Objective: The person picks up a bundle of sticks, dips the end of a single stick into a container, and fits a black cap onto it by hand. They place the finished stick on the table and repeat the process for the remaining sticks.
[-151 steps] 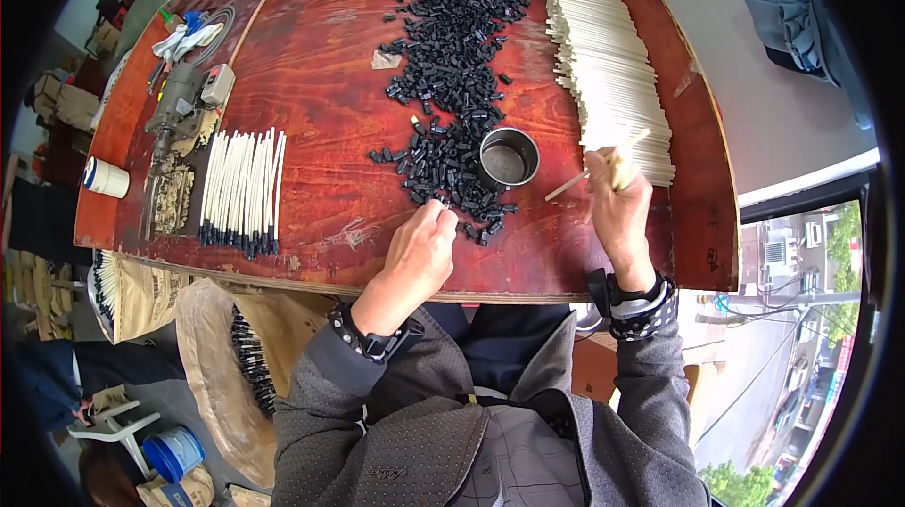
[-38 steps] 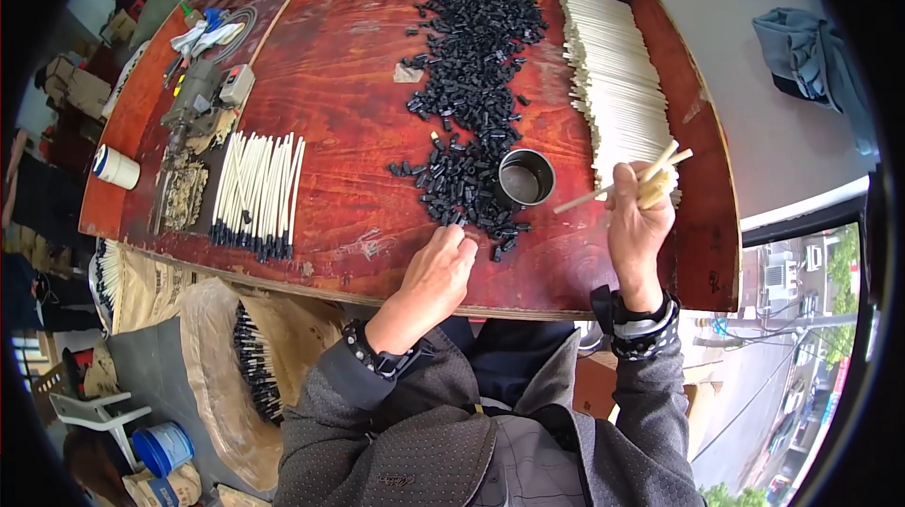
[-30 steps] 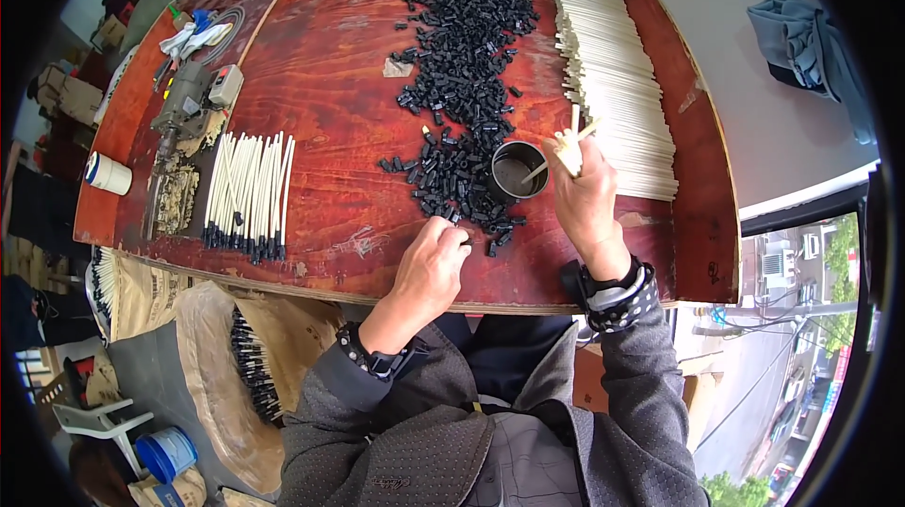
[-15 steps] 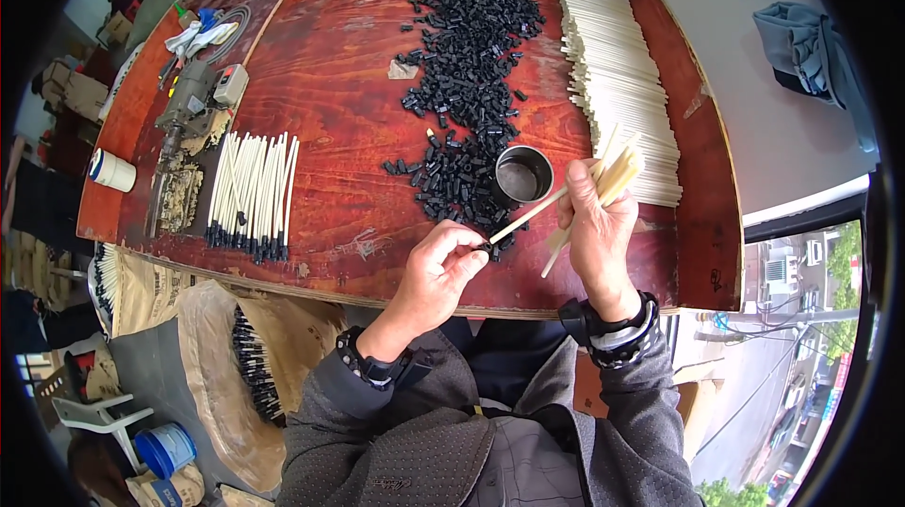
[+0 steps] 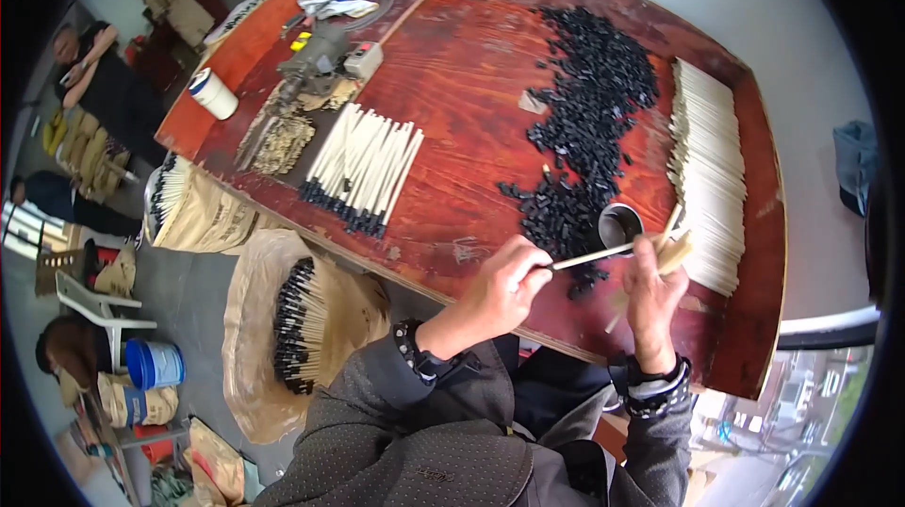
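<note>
Above a red table point(image 5: 452, 83), the left hand point(image 5: 500, 286) pinched one end of a pale stick point(image 5: 592, 255). The right hand point(image 5: 653, 295) gripped its other end along with a few more sticks, just below a small metal cup point(image 5: 619, 223) beside black pieces point(image 5: 584, 111).

brown paper sacks point(image 5: 283, 318) beside the table's edge.

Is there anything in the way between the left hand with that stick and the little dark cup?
Nothing visible blocks it. The left hand holds a pale stick that points toward the cup; only bare table and a few loose black pieces lie near.
</note>
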`<state>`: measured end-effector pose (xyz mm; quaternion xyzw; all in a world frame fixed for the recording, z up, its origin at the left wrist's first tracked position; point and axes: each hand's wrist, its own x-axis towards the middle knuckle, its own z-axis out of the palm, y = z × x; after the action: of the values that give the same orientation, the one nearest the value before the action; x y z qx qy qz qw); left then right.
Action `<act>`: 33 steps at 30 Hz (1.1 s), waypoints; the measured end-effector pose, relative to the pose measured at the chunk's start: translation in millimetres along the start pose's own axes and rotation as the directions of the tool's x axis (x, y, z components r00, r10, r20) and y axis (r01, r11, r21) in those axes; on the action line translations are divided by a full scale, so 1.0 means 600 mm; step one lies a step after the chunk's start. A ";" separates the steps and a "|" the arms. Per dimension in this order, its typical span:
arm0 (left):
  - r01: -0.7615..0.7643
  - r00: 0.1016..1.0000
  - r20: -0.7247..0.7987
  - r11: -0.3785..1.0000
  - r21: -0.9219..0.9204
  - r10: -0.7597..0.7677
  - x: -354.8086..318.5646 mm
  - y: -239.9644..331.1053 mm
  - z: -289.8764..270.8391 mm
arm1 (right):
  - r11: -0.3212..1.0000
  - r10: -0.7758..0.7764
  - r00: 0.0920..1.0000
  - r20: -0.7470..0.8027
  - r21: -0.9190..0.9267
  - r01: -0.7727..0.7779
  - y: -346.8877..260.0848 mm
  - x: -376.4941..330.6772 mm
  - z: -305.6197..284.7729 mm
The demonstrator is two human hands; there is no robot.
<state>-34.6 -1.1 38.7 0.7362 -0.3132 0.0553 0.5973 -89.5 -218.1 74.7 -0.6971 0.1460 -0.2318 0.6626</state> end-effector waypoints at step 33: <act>0.442 0.891 -0.383 0.273 0.854 -0.244 0.021 -0.180 -0.363 | 0.997 -0.007 0.981 -0.196 0.072 0.021 0.091 0.044 -0.080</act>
<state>96.3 202.8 14.3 0.9828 -0.0054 0.1557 0.0988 -86.3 -277.1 24.9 -0.6469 0.1968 -0.3090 0.6688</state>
